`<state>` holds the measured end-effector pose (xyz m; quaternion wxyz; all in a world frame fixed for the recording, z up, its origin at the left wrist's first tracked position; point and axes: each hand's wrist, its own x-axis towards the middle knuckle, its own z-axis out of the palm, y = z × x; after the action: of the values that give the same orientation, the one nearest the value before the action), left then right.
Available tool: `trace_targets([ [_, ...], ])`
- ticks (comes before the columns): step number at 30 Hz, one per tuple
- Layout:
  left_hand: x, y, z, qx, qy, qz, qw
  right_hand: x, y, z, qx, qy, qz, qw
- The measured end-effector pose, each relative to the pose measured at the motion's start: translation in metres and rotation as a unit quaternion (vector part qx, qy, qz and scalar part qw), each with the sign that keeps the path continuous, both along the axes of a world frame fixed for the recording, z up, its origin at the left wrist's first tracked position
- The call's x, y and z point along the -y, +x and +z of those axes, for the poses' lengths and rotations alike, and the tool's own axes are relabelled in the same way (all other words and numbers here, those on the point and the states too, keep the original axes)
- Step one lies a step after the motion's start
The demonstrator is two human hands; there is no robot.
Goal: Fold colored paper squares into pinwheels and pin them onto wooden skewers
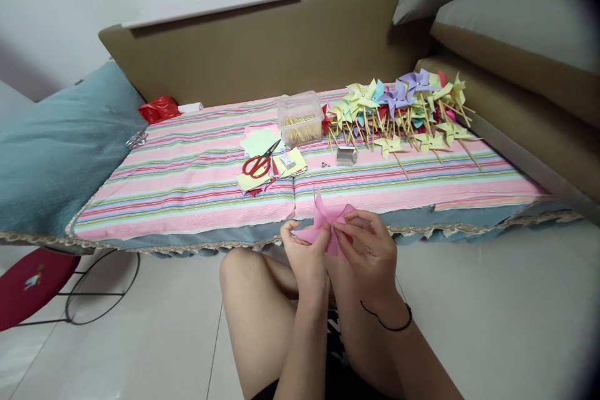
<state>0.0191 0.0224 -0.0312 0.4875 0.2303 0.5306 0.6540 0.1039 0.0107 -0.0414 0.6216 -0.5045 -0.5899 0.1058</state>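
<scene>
Head | pink pinwheel (335,215) — one blade (319,205) pointing away | left hand (305,253), right hand (374,251) — pinching it

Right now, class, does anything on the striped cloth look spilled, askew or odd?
Mildly, yes: a few tiny bits lie loose on the cloth beside the small box, as if spilled, though too small to identify. The paper sheets under the scissors are spread unevenly. Nothing looks plainly damaged.
</scene>
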Motion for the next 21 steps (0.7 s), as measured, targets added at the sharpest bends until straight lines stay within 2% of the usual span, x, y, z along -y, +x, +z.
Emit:
trace_targets([
  [10, -0.0036, -0.0060, -0.0059, 0.002, 0.004, -0.051, 0.999, -0.0011, 0.0041, -0.0037, 0.001, -0.026, 0.009, 1.000],
  [15, -0.0037, -0.0070, -0.0078, -0.024, -0.012, -0.047, 0.999, -0.0009, 0.0039, -0.0025, 0.012, -0.013, 0.000, 1.000],
  [21, -0.0036, -0.0061, -0.0042, 0.003, -0.005, -0.030, 1.000, 0.0019, -0.0001, 0.0001, 0.011, -0.018, 0.008, 1.000],
])
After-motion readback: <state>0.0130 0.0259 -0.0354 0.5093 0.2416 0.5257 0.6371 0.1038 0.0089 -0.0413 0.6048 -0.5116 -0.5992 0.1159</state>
